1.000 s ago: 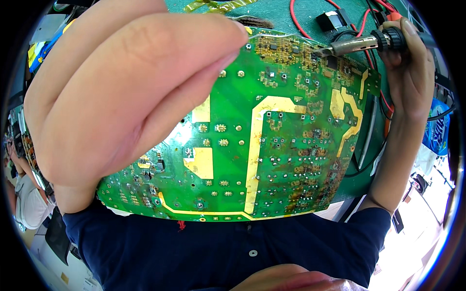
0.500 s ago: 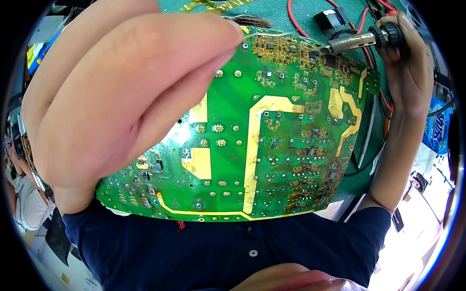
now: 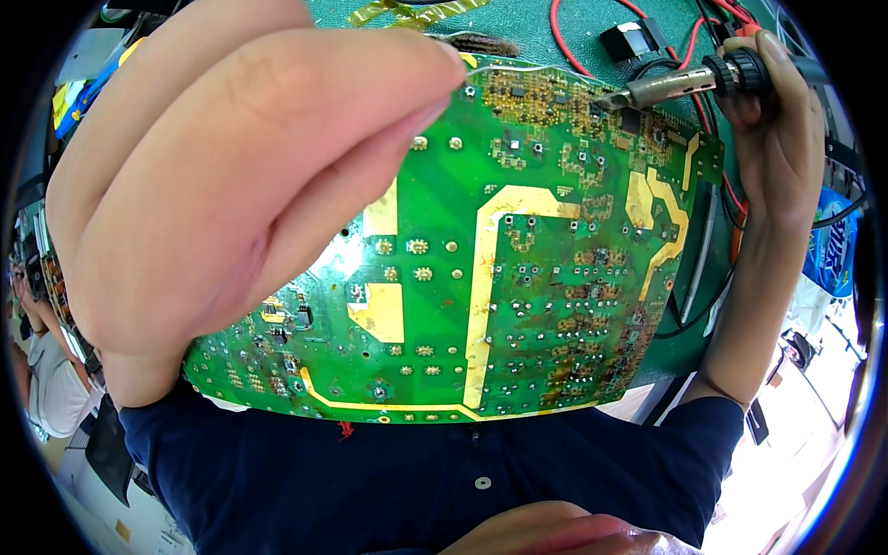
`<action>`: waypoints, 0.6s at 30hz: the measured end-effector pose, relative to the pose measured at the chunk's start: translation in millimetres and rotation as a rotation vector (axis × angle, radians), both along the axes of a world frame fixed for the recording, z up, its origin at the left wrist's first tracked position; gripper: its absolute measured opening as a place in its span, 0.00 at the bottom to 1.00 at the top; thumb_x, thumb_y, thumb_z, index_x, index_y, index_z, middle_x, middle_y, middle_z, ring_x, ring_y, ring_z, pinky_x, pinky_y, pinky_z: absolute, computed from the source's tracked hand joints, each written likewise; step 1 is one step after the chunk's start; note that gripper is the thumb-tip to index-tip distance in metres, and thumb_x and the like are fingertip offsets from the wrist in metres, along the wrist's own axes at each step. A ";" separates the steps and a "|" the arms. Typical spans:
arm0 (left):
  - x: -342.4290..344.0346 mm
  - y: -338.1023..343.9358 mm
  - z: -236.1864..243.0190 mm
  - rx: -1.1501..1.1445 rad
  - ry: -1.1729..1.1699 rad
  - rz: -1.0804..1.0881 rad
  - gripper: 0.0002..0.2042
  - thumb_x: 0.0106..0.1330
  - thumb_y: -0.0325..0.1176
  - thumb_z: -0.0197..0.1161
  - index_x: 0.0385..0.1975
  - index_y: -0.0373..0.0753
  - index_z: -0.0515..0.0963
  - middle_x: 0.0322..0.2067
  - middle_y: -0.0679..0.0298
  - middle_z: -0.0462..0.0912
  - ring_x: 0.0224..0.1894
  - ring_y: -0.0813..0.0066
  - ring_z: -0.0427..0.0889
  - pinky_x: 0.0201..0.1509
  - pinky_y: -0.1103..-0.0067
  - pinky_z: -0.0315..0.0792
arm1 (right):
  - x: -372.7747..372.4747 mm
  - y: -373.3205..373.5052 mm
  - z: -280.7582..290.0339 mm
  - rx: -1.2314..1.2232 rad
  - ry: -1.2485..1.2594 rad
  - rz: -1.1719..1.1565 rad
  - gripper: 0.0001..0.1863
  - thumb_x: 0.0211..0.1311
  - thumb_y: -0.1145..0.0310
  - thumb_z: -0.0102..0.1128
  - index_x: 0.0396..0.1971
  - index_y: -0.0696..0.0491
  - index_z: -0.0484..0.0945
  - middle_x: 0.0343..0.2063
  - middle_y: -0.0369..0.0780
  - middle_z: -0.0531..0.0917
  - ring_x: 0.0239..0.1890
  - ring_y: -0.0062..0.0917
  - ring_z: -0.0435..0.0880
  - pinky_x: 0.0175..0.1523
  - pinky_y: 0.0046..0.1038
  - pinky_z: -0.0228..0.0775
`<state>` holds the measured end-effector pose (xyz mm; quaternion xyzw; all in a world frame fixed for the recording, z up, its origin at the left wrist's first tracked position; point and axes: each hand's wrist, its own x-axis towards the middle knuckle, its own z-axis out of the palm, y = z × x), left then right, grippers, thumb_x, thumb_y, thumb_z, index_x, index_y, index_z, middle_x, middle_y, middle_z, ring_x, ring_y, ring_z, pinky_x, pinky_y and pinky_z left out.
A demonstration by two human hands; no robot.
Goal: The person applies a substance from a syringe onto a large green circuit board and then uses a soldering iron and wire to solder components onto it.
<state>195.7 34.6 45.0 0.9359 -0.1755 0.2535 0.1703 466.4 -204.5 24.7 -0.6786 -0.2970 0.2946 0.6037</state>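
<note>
A large green circuit board (image 3: 435,305) with gold traces and many solder joints lies before me. My left hand (image 3: 240,176) looms over its left side, thumb and finger pinched on a thin strand of solder wire (image 3: 518,67). That wire runs right along the board's far edge toward the chips. In my right hand (image 3: 782,139) is a soldering iron (image 3: 671,85), gripped by its dark handle. The iron's tip rests at, or just above, the small components near the far right edge; contact is too fine to tell. My left hand hides the board's far left part.
Green mat (image 3: 518,23) lies under the board. Beyond it are yellowish tape (image 3: 416,13), a dark-bristled brush (image 3: 481,44), a black block-shaped part (image 3: 634,39) and red cables (image 3: 560,32). A blue package (image 3: 831,245) stands right of my forearm. Another person (image 3: 55,370) shows at far left.
Almost nothing differs. The board and my left hand sit very slightly lower in the picture, while the iron's tip stays at the same group of components.
</note>
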 end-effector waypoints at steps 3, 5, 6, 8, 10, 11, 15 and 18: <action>-1.6 -0.4 -0.4 0.004 -0.001 0.025 0.17 0.47 0.12 0.69 0.40 0.26 0.79 0.22 0.62 0.78 0.17 0.83 0.64 0.19 0.86 0.54 | -2.2 -0.8 0.6 -0.010 -0.003 -0.026 0.19 0.71 0.60 0.50 0.41 0.63 0.79 0.22 0.31 0.65 0.25 0.13 0.61 0.34 0.18 0.56; -1.8 -2.2 2.1 0.007 0.017 0.034 0.17 0.47 0.12 0.69 0.39 0.26 0.80 0.21 0.63 0.77 0.17 0.83 0.64 0.19 0.86 0.54 | -2.7 -0.8 0.0 -0.028 -0.019 -0.046 0.19 0.71 0.60 0.50 0.41 0.63 0.79 0.22 0.31 0.65 0.25 0.13 0.61 0.34 0.18 0.56; -1.6 -1.8 3.0 0.009 0.030 0.031 0.17 0.47 0.12 0.69 0.39 0.26 0.80 0.21 0.63 0.77 0.17 0.83 0.64 0.19 0.86 0.54 | -2.6 -0.8 -0.1 -0.037 -0.026 -0.044 0.19 0.71 0.60 0.50 0.41 0.63 0.79 0.22 0.31 0.65 0.25 0.13 0.61 0.34 0.18 0.56; -3.5 -0.5 6.2 0.018 0.051 0.025 0.17 0.47 0.12 0.69 0.39 0.27 0.80 0.21 0.63 0.77 0.17 0.83 0.64 0.19 0.86 0.54 | -3.8 0.2 1.1 -0.038 -0.033 -0.040 0.19 0.70 0.60 0.50 0.41 0.63 0.79 0.22 0.31 0.66 0.25 0.13 0.61 0.34 0.18 0.56; -3.9 0.6 5.5 0.011 0.035 0.020 0.16 0.47 0.12 0.69 0.39 0.27 0.80 0.21 0.63 0.77 0.17 0.83 0.64 0.19 0.86 0.54 | -6.4 2.4 2.6 -0.033 -0.029 -0.042 0.19 0.70 0.60 0.50 0.40 0.63 0.79 0.21 0.31 0.66 0.25 0.13 0.61 0.34 0.18 0.56; -3.0 1.0 2.3 -0.003 0.010 0.021 0.16 0.47 0.12 0.69 0.38 0.27 0.80 0.21 0.63 0.77 0.17 0.83 0.64 0.19 0.86 0.54 | -8.8 3.5 3.4 -0.006 -0.016 -0.091 0.19 0.70 0.60 0.50 0.40 0.63 0.79 0.22 0.31 0.66 0.25 0.13 0.61 0.35 0.18 0.56; -3.7 0.3 -1.4 -0.016 -0.062 0.054 0.15 0.48 0.12 0.69 0.38 0.26 0.80 0.21 0.63 0.77 0.17 0.82 0.64 0.19 0.86 0.54 | -7.3 -1.1 11.6 0.092 -0.061 -0.152 0.18 0.71 0.62 0.49 0.41 0.63 0.79 0.24 0.33 0.69 0.25 0.14 0.61 0.37 0.18 0.57; -0.9 -0.7 -3.5 -0.024 -0.087 0.063 0.15 0.48 0.11 0.69 0.37 0.26 0.80 0.22 0.62 0.79 0.17 0.82 0.64 0.19 0.86 0.54 | -7.7 -7.1 24.0 0.095 -0.303 0.035 0.19 0.72 0.63 0.45 0.44 0.64 0.77 0.28 0.36 0.72 0.28 0.16 0.65 0.41 0.19 0.61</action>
